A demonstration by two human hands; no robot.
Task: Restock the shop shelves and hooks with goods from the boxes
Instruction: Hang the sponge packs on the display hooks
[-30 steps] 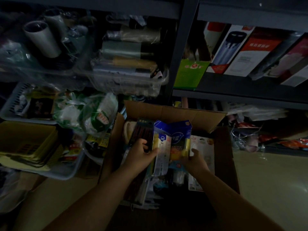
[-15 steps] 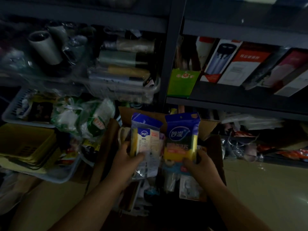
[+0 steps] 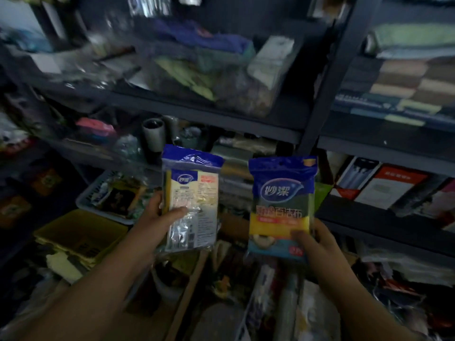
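The left hand (image 3: 157,217) gripped a glossy blue-topped sponge pack (image 3: 192,200), back label outward, thumb across its front. The right hand (image 3: 317,244) pinched a second pack (image 3: 282,205), blue above yellow and green, by its lower edge. Both packs stood upright, apart, in open air before the dark metal shelves (image 3: 221,114). Beyond sat a pale plastic basket (image 3: 86,195), yellow trays (image 3: 81,232) and blurred bagged goods.
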